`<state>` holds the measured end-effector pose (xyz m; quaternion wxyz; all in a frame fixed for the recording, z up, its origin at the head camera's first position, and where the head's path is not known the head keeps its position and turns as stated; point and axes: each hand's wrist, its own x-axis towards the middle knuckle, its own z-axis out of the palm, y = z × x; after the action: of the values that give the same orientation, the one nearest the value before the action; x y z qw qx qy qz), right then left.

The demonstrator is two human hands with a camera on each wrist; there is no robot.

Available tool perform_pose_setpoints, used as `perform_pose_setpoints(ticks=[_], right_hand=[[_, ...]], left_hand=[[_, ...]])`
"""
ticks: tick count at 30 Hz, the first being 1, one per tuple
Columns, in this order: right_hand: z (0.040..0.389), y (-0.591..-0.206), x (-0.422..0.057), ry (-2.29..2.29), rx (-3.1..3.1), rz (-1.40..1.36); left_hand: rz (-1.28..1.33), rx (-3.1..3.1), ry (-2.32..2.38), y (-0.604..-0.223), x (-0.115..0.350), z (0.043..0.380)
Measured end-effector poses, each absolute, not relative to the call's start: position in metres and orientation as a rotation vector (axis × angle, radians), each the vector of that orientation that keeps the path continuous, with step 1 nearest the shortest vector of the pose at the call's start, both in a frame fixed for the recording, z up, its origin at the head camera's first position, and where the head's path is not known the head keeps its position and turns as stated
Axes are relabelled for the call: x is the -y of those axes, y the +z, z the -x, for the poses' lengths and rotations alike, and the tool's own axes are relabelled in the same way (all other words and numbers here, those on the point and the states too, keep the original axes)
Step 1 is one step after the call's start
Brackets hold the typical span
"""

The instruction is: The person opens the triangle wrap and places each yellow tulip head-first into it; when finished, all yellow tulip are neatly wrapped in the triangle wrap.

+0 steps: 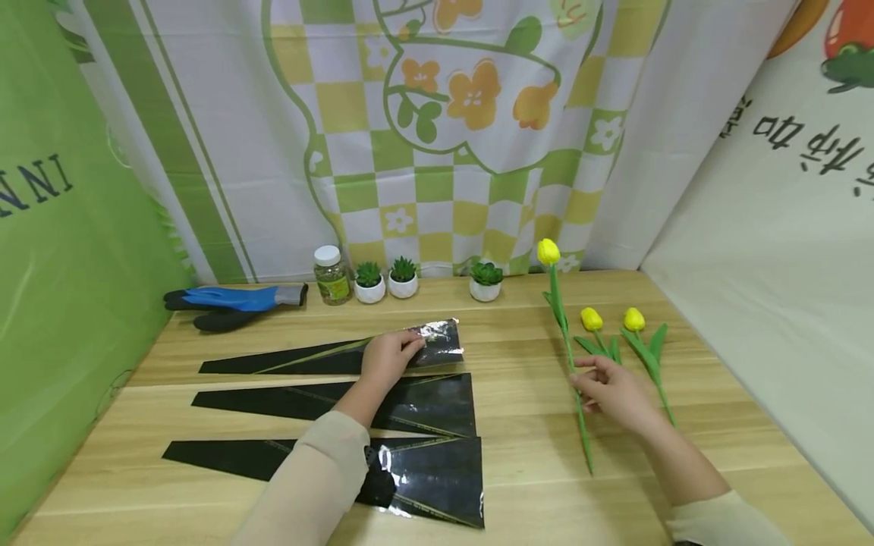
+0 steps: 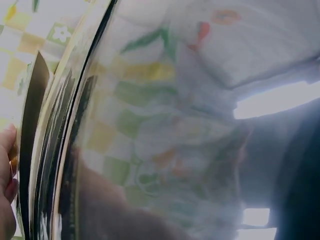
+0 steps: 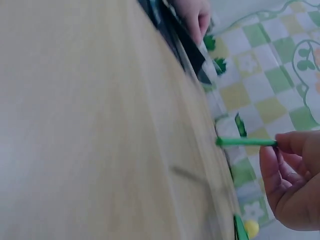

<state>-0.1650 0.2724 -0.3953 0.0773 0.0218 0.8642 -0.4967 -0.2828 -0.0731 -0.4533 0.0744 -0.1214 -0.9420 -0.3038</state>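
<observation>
My right hand (image 1: pixel 617 396) pinches the green stem of a yellow artificial tulip (image 1: pixel 558 303) between thumb and fingers. The flower head points away from me. In the right wrist view, the cut end of the stem (image 3: pixel 245 142) sticks out past the right fingers. My left hand (image 1: pixel 388 362) pinches the wide end of the farthest black tapered flower sleeve (image 1: pixel 307 358), a shiny sheet with a gold line. That end stands slightly raised in the right wrist view. Two more black sleeves, a middle one (image 1: pixel 437 398) and a near one (image 1: pixel 444 474), lie below it, partly under my left arm.
Two yellow tulips, one (image 1: pixel 592 319) beside the other (image 1: pixel 634 319), lie right of my right hand. Along the back stand a white-lidded jar (image 1: pixel 332 277) and three small potted succulents (image 1: pixel 485 280). Blue-and-black gloves (image 1: pixel 235 299) lie at the back left. A patterned curtain (image 1: pixel 437 189) hangs behind.
</observation>
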Motion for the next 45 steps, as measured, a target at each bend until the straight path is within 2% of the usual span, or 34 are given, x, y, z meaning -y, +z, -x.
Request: perform_pose_setpoints(ticks=[7, 13, 22, 31, 45], right_hand=[[0.199, -0.397, -0.24, -1.898, -2.371, -0.179], [0.227, -0.407, -0.211, -2.277, -2.122, -0.444], [0.26, -0.425, -0.182, -2.595, -1.919, -0.789], [0.27, -0.438, -0.155, -2.612, -1.875, -0.802], [0.266, -0.445, -0.121, -2.488, -1.908, -0.64]], left_hand=[[0.349, 2.786, -1.037, -0.453, 0.073, 0.279], [0.362, 2.753, -1.036, -0.457, 0.073, 0.277], [0.382, 2.738, -0.986, -0.46, 0.072, 0.277], [0.381, 2.741, -0.953, -0.46, 0.071, 0.278], [0.383, 2.77, -0.95, -0.458, 0.07, 0.277]])
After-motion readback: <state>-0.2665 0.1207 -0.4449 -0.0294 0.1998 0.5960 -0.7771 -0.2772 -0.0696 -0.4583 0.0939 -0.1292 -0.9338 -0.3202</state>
